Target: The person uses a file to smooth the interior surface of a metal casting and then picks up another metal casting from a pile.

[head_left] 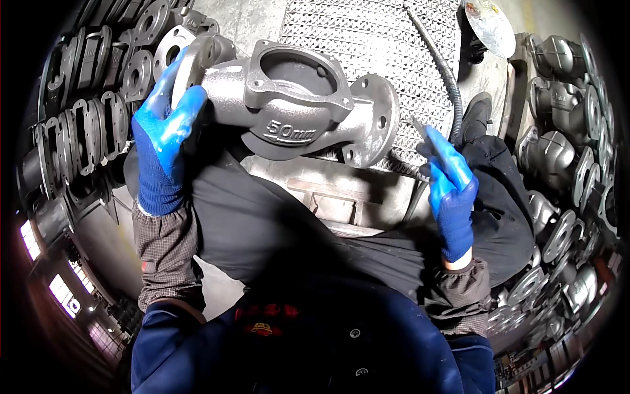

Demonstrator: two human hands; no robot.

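Observation:
A grey cast-metal valve body (pixel 223 95) lies across in front of me, its square opening facing up and a round flange at each end. My left hand (pixel 164 118), in a blue coated glove, grips the left flange with the thumb on its near side. Beyond the right flange, my right hand (pixel 453 177), gloved the same way, is closed around a slim dark tool (pixel 424 136) with a narrow tip. The tip points toward that flange, apart from it as far as I can see. The tool's kind is unclear, since fingers cover most of it.
Under the casting is a patterned metal work surface (pixel 374 39), crossed at the right by a dark hose (pixel 441 62). Flanged castings (pixel 82 131) are stacked on the left, and more valve bodies (pixel 554 154) line the right. A round plate (pixel 490 27) stands at the far right.

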